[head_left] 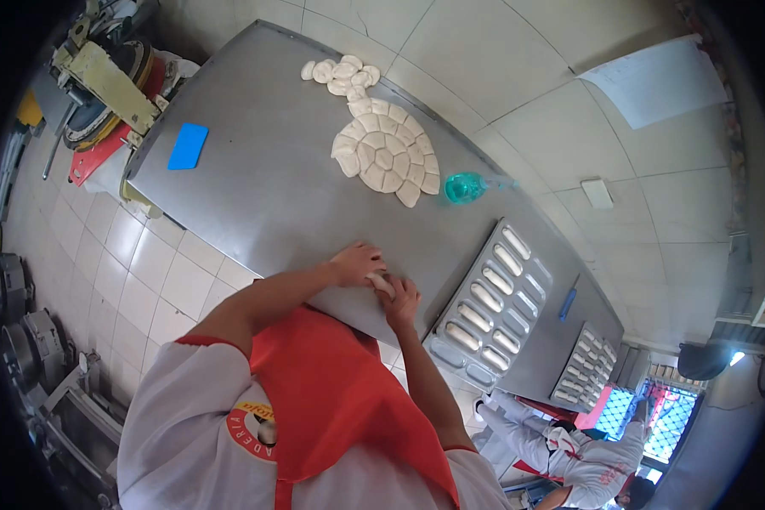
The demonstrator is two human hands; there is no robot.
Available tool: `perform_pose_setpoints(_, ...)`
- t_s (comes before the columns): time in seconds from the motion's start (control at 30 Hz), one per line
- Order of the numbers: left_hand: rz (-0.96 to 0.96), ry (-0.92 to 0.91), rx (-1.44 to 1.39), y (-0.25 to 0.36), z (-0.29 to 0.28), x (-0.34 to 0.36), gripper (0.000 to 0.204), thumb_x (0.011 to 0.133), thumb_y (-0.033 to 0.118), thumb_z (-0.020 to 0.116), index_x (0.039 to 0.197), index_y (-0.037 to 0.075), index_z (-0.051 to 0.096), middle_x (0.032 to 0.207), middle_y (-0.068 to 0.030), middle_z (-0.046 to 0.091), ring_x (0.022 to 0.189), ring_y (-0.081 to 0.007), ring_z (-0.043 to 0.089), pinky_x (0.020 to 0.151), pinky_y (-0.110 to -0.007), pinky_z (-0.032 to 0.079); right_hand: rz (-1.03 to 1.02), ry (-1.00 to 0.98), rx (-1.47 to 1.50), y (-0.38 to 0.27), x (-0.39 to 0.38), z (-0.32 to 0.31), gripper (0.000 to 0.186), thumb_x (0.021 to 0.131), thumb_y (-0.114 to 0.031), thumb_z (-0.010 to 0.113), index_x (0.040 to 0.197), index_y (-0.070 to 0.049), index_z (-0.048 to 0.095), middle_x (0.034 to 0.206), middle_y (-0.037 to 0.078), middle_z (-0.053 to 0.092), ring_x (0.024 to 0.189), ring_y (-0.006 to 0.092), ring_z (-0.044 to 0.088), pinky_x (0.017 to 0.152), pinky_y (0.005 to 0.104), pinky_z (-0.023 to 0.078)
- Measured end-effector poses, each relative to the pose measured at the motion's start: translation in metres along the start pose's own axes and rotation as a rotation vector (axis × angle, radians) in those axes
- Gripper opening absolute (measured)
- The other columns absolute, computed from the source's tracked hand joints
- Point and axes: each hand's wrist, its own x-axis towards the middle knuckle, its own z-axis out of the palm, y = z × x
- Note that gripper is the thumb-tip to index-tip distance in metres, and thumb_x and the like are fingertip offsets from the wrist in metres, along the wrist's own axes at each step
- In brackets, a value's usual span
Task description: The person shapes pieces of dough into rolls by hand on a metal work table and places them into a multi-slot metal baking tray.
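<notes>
The piece of dough (382, 285) lies between both hands near the table's long near edge, over the bare metal of the table (255, 170); the left hand (355, 263) has its fingers bent around the end toward the table's left end, and the right hand (402, 303) grasps the other end with thumb and fingers; how hard either one presses, I cannot tell.

The piece looks light, soft and pliable, likely to stretch or dent under a hard pinch; its pale surface seems more apt to cling a little than to slip; nothing about it looks brittle, but it could tear if pulled thin. The best hold is probably broad and gentle, with flat fingers along its length and a palm beneath, rather than fingertips at one end.

Toward the table's far long edge lies a patch of cut dough (385, 149), its pieces set close together; a green bottle (465, 188) lies just beside it; farther right, a metal tray (526, 303) carries long dough rolls (486, 297) in some of its hollows.
</notes>
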Motion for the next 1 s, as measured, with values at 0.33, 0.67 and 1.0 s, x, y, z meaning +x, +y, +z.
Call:
perform_pose_setpoints(0.33,-0.342,0.502,-0.387,-0.024,-0.002,-0.109,0.064,0.079,0.033,0.077,0.134,0.01,0.054,0.122,-0.0135,0.057,0.117,-0.0327,0.053,0.099,-0.043,0.046,0.263,0.141,0.052,-0.076,-0.031,0.066,0.05,0.101,-0.029,0.048,0.146,-0.007,0.043,0.154,0.024,0.033,0.14,0.0439,0.033,0.113,0.0598,0.025)
perform_pose_setpoints(0.67,0.075,0.475,-0.508,0.02,-0.03,-0.063,0.069,0.085,0.033,0.074,0.142,0.007,0.047,0.13,-0.0161,0.056,0.121,-0.0349,0.052,0.103,-0.043,0.043,0.572,0.027,-0.359,-0.023,0.124,0.014,0.058,0.103,-0.047,0.036,0.155,-0.021,0.03,0.162,0.019,0.019,0.145,0.0423,0.022,0.115,0.0606,0.02)
perform_pose_setpoints(1.0,0.304,0.258,-0.59,0.048,0.049,-0.032,0.08,0.081,0.038,0.075,0.143,0.0,0.042,0.136,-0.0204,0.051,0.128,-0.0379,0.046,0.111,-0.049,0.033,0.241,0.008,-0.499,-0.062,-0.041,0.066,0.06,0.101,-0.045,0.045,0.156,-0.03,0.028,0.163,0.008,0.022,0.145,0.0363,0.028,0.114,0.0554,0.023)
